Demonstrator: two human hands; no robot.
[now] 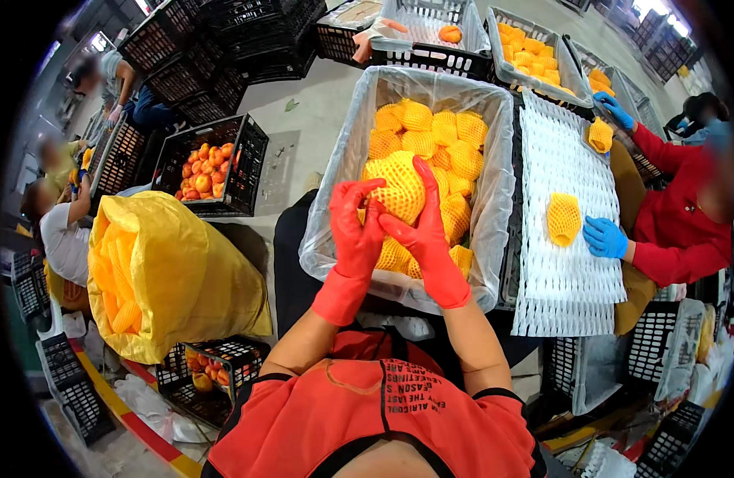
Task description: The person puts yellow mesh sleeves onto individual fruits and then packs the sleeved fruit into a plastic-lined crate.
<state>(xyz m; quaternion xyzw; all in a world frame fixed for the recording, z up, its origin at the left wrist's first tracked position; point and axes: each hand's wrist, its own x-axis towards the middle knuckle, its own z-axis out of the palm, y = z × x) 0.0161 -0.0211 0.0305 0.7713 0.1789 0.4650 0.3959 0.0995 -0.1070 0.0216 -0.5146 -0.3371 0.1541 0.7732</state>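
Held between both red-gloved hands is a round fruit in a yellow foam net [395, 179], raised above a lined crate [341, 151]. My left hand [357, 227] curls its fingers against the near left side of the net. Along the right side lie the fingers of my right hand [427, 239], with its thumb underneath. Several other netted fruits [419, 116] fill the crate below. The net hides most of the held fruit.
On my left stand a yellow sack of foam nets [200, 255] and a black crate of red-orange fruit [246, 171]. A white foam sheet [570, 287] lies to the right, under a loose foam net [564, 219] and a co-worker's blue-gloved hand [606, 237]. More lined crates [494, 36] stand ahead.
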